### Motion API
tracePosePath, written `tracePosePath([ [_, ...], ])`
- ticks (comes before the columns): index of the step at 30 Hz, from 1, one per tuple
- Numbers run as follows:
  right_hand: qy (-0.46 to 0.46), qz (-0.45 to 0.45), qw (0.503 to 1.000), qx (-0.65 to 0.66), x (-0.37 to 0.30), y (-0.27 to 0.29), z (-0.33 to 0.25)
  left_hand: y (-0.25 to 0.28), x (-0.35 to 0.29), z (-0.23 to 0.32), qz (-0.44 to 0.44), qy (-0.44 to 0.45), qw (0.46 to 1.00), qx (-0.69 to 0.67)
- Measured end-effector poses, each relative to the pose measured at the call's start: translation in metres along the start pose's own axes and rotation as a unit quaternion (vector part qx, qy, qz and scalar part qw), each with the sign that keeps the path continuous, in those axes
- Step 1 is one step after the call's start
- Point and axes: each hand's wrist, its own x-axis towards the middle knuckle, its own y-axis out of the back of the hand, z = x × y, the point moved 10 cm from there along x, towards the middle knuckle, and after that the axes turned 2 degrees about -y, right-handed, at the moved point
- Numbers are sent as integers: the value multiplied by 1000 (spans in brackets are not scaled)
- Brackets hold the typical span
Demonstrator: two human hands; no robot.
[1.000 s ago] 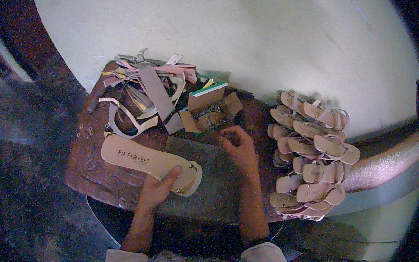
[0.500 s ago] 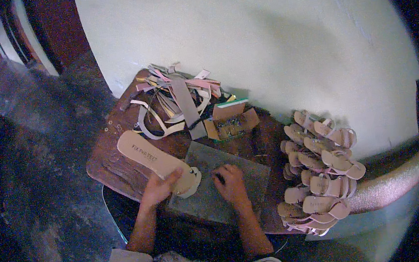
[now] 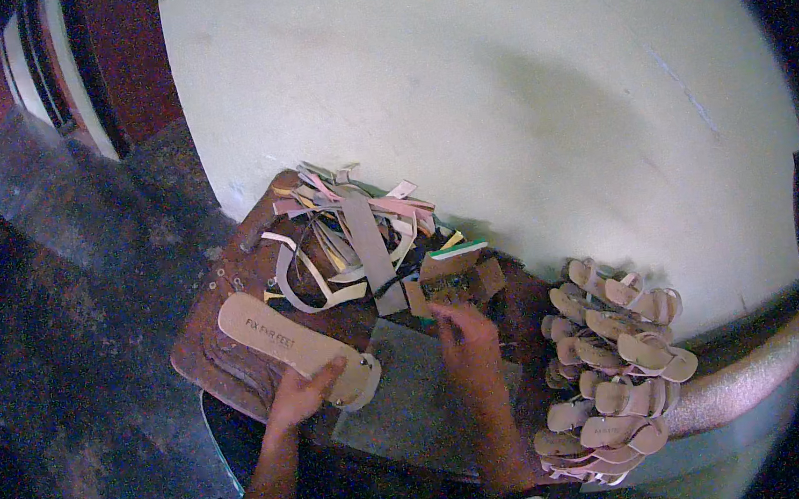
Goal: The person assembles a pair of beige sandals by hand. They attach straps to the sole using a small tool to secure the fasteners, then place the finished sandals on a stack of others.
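A tan sandal sole [image 3: 270, 339] is gripped by my left hand [image 3: 300, 398], thumb on top, at the left of the table. Its near right end has a pale strap piece [image 3: 365, 383] with small dark fasteners. My right hand [image 3: 472, 333] is at the near edge of a small open cardboard box [image 3: 459, 287], fingers drawn together. Small bits, too fine to name, lie inside the box. Whether the right fingertips hold any of them is hidden. Beneath and between both hands lies a flat grey slab [image 3: 403, 409].
A heap of strap offcuts [image 3: 351, 234] covers the back of the brown table [image 3: 204, 335]. Stacked sandals [image 3: 615, 364] stand at the right, beside a rolled sheet [image 3: 746, 363]. A pale wall [image 3: 500, 101] rises behind.
My right hand has gone from above the grey slab forward to the cardboard box. The left hand still holds the sandal sole, slightly shifted; the view has tilted upward.
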Motion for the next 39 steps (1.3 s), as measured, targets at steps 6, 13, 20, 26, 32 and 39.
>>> tracePosePath([
  [6,63,8,996,-63,116,-5,-20,1,4,13,12,-35,999,17],
  [13,-51,-111,975,-184,177,-88,8,19,14,9,40,-1,999,-4],
  [20,-138,-159,942,-263,168,-124,57,28,20,9,30,-25,999,-7],
  [26,-119,-151,945,-266,172,-124,57,27,19,3,31,-53,998,-4],
  [32,-92,-126,952,-262,180,-97,59,21,16,5,26,-23,999,-2],
  [39,-57,-73,980,-174,183,-49,53,22,9,13,32,-30,999,-1],
])
